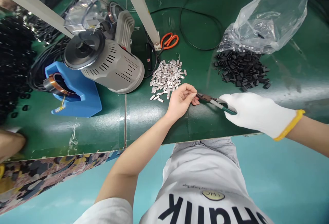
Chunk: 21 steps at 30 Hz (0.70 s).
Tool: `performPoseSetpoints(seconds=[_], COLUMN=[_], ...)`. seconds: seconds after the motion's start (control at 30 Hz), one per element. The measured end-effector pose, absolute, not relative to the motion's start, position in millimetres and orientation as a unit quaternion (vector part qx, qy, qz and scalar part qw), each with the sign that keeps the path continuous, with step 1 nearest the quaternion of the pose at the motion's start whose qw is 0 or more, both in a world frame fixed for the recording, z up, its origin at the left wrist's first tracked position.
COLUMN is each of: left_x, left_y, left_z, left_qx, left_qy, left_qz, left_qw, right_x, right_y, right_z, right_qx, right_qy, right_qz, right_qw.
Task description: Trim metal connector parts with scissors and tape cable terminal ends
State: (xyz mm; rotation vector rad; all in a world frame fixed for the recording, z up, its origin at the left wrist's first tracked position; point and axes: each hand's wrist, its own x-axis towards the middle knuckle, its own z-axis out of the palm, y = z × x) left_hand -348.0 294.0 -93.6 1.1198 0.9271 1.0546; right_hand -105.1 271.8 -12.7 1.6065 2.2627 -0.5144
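My left hand [182,101], bare, is closed in a pinch in front of a pile of small silver metal connectors [167,76]. Whatever lies between its thumb and forefinger is too small to make out. In a white glove with a yellow cuff, my right hand [253,112] grips pliers [217,103] by their green and grey handles. The jaws point left and meet the left fingertips. Farther back on the right lies a heap of small black plastic pieces [241,69], partly under a clear plastic bag [269,20].
Orange-handled scissors [169,41] lie behind the connectors, beside a white metal post [142,9]. A grey machine [113,61] and a blue tape dispenser [84,97] stand left. A black cable [182,21] loops across the green table [151,124]. Another person's arm [10,144] shows at the left edge.
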Motion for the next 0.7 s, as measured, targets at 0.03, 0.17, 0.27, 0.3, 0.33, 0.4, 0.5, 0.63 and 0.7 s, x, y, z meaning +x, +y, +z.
performPoseSetpoints(seconds=[0.03, 0.17, 0.27, 0.3, 0.33, 0.4, 0.5, 0.63, 0.7], left_x=[-348.4, -349.1, -348.9, -348.8, -348.7, -348.7, -348.9, -349.6, -350.1], left_y=[294.4, 295.3, 295.0, 294.8, 294.7, 294.5, 294.7, 294.7, 294.8], left_z=[-93.5, -94.5, -95.4, -95.5, -95.4, -95.1, -94.9, -94.9, -94.4], left_qx=[0.487, 0.485, 0.489, 0.49, 0.49, 0.49, 0.493, 0.492, 0.497], left_qy=[0.401, 0.391, 0.386, 0.385, 0.387, 0.39, 0.39, 0.387, 0.386], left_qz=[0.459, 0.458, 0.459, 0.46, 0.46, 0.461, 0.46, 0.461, 0.456], left_qw=[0.626, 0.634, 0.634, 0.632, 0.631, 0.629, 0.628, 0.629, 0.629], right_x=[-104.8, -101.4, -96.7, -95.3, -94.2, -93.1, -93.9, -94.6, -93.2], right_y=[272.3, 270.4, 266.8, 265.7, 264.7, 263.4, 263.4, 268.1, 272.0], right_z=[-11.9, -10.4, -10.7, -10.7, -10.7, -10.4, -10.2, -9.7, -8.6], right_qx=[0.562, 0.553, 0.542, 0.54, 0.539, 0.538, 0.544, 0.562, 0.557], right_qy=[0.79, 0.799, 0.815, 0.819, 0.821, 0.822, 0.818, 0.793, 0.786], right_qz=[-0.188, -0.196, -0.165, -0.158, -0.153, -0.151, -0.155, -0.204, -0.238], right_qw=[0.157, 0.13, 0.118, 0.115, 0.112, 0.106, 0.108, 0.114, 0.122])
